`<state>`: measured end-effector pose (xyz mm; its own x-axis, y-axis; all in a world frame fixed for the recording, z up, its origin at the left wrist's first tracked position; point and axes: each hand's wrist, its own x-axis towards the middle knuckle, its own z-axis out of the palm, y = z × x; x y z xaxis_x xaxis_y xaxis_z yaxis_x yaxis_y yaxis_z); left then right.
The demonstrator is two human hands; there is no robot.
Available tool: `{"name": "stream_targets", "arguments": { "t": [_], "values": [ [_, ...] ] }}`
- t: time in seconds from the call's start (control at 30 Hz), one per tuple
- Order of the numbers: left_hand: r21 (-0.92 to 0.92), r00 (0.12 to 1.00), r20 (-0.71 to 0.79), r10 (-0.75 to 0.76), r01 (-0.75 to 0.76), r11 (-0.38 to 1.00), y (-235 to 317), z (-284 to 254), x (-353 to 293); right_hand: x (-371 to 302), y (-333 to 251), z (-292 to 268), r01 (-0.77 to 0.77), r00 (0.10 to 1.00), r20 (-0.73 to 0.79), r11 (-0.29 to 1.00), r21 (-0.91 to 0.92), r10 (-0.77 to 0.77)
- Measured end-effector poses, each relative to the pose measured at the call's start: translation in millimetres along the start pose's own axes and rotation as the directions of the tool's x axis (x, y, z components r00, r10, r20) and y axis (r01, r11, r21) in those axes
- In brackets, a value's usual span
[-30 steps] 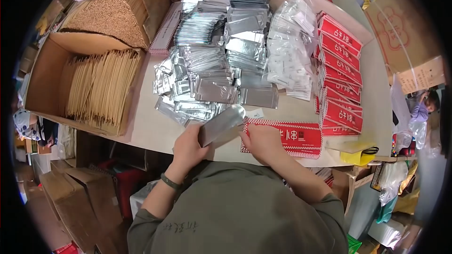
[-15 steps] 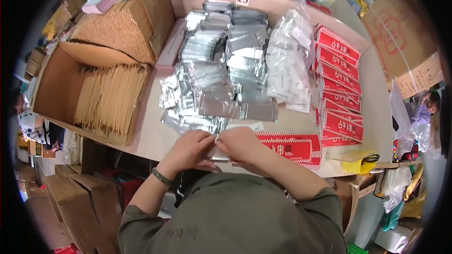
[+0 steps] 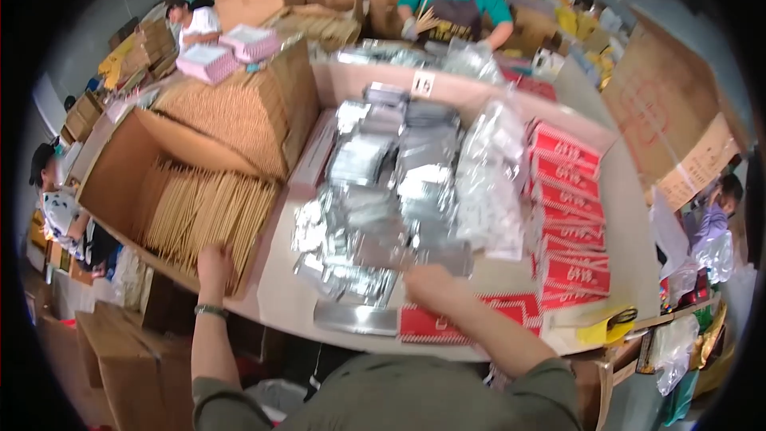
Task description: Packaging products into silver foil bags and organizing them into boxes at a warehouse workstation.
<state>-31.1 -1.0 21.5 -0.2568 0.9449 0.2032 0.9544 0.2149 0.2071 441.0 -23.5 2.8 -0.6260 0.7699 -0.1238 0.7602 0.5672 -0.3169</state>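
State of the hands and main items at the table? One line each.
Left hand: at open box, over sticks; grip unclear.
Right hand: fingers curled near silver pile; grip unclear.
Stick box: open, partly filled.
Sticks: loose, side by side.
Silver pile: packets overlapping.
Front silver packet: flat.
Clear bags: heaped.
Red sleeves: overlapping, in a column.
Front red sleeve: flat, partly hidden by forearm.

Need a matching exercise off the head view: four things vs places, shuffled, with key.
Things
1. Left hand
2. Lone silver pouch
3. Clear plastic packets
4. Red sleeve stack

Places
A. Overlapping along the right side of the table
B. At the near side of the open stick box
C. Immediately right of the silver pile
D. Flat at the table's front edge

Pairs: 1-B, 2-D, 3-C, 4-A
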Motion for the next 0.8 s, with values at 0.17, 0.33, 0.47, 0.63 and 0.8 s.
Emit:
{"name": "stream_targets", "arguments": {
  "t": [0.17,0.33,0.47,0.63,0.8],
  "values": [
    [-0.006,0.971,-0.237,0.014,-0.016,1.0,-8.2,16.1,-0.5,14.5,-9.2,18.0,0.111,0.994,0.029,0.979,-0.17,-0.108],
    [0.053,0.976,-0.217,0.027,-0.016,0.998,-4.4,10.6,-1.0,6.1,3.0,1.9,-0.155,0.975,-0.153,0.986,0.059,0.162],
    [-0.066,0.931,-0.347,-0.115,0.098,0.993,0.8,6.9,-9.7,0.9,-7.1,-0.6,-0.198,0.962,-0.168,0.974,0.113,0.215],
    [0.044,0.963,-0.247,-0.111,0.125,0.991,-8.8,5.7,-10.3,0.3,-8.6,7.6,-0.155,0.986,-0.062,0.988,-0.021,0.154],
    [-0.04,0.867,-0.478,-0.141,0.138,0.99,-12.2,8.6,-12.5,-0.7,23.0,28.7,-0.186,0.968,-0.176,0.982,-0.038,0.176]
  ]
}}
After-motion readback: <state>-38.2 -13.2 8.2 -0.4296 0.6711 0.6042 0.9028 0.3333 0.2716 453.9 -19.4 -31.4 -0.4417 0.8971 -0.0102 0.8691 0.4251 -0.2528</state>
